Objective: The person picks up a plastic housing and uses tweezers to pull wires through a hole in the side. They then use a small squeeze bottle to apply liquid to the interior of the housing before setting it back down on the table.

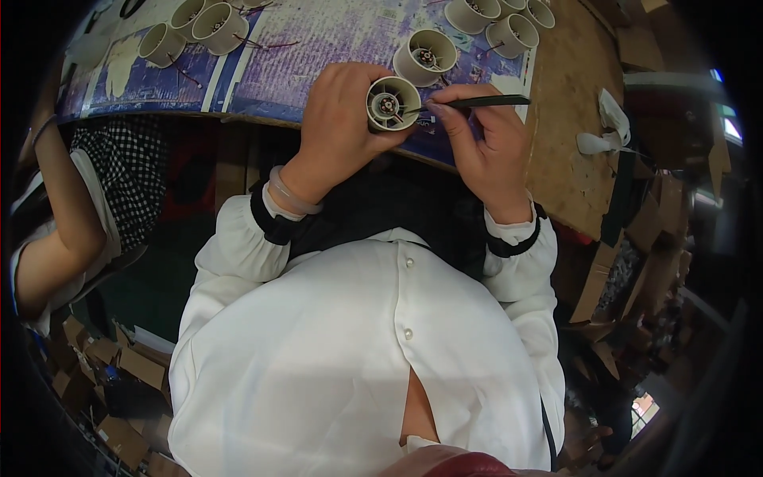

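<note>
My left hand [343,119] is closed around a white cup-shaped fan housing [370,102], its open end tilted up toward me. Inside the housing, a small round motor [388,106] sits in the middle among thin vanes. Between the thumb and fingers of my right hand [491,143] is a pair of slim black tweezers [489,102]. Their thin tip reaches over the right rim of the housing, but what it touches is too small to make out. Just beyond my hands, another white housing [426,57] with a motor inside stands on the table.
Several more white housings [218,30] with thin wires stand at the far left, and others [513,36] at the far right. Purple worn sheeting [278,71] covers the table. Crumpled white material [608,127] lies on the right-hand brown board [568,159]. A co-worker's arm [71,199] is at left.
</note>
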The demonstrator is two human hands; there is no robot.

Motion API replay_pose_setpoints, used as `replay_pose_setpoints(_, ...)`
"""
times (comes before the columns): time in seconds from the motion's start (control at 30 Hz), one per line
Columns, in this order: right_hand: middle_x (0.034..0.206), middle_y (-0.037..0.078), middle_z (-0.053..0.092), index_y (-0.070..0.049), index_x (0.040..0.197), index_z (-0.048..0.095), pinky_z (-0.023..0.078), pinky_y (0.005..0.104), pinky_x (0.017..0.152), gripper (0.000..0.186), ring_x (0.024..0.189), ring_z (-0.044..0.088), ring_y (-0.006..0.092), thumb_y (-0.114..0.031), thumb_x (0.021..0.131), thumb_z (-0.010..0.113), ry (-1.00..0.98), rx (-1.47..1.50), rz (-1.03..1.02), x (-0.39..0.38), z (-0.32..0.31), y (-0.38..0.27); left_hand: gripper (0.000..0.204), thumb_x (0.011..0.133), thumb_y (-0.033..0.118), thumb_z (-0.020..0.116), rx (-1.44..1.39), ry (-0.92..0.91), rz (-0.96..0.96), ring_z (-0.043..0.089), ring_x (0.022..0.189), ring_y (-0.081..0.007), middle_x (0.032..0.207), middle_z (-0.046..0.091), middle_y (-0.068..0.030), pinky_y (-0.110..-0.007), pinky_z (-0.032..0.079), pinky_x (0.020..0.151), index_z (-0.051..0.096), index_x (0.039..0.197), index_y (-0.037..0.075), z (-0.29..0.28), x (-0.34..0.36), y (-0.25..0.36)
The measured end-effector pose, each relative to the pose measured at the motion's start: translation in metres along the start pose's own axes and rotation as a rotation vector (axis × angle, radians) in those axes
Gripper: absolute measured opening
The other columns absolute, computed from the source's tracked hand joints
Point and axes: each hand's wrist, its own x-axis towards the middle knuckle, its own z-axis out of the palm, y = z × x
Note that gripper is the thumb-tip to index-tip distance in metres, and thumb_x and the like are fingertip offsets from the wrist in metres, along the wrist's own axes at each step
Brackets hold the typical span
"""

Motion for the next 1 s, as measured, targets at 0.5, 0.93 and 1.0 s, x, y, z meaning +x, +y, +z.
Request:
replay_pose_setpoints(0.5, 0.091, 0.008, 0.067, -0.001, 0.092, 0.068, 0.047, 0.0287, 0.07, 0.008, 0.078, 0.062, 0.0211, -0.006, 0.086, 0.066, -0.051, -0.013, -0.03, 0.0045, 0.0049, 0.0066, 0.059, 0.059, 0.021, 0.085, 0.013, -0.016, 0.007, 0.054, 0.094, -0.0329, 0.098, 0.058, -0.0107, -0.041, 0.043, 0.08, 0.055, 0.108, 0.006, 0.0017, -0.0003, -0.0028)
replay_pose_setpoints(0.93, 0.089, 0.008, 0.066, 0.001, 0.092, 0.067, 0.046, 0.027, 0.067, 0.008, 0.074, 0.06, 0.0189, -0.005, 0.086, 0.067, 0.001, -0.022, -0.058, 0.0014, 0.01, 0.0053, 0.059, 0.059, 0.021, 0.085, 0.006, -0.01, -0.008, 0.055, 0.094, -0.033, 0.098, 0.058, -0.0107, -0.04, 0.044, 0.08, 0.055, 0.107, 0.006, 0.0018, 0.0001, -0.0022)
replay_pose_setpoints(1.0, 0.089, 0.008, 0.066, 0.001, 0.092, 0.067, 0.046, 0.0267, 0.066, 0.008, 0.074, 0.06, 0.0186, -0.004, 0.086, 0.067, 0.013, -0.024, -0.057, 0.0013, 0.0097, 0.0047, 0.059, 0.059, 0.021, 0.085, 0.003, -0.013, -0.015, 0.055, 0.094, -0.0327, 0.098, 0.058, -0.0107, -0.04, 0.044, 0.08, 0.055, 0.107, 0.006, 0.0007, 0.001, -0.0016)
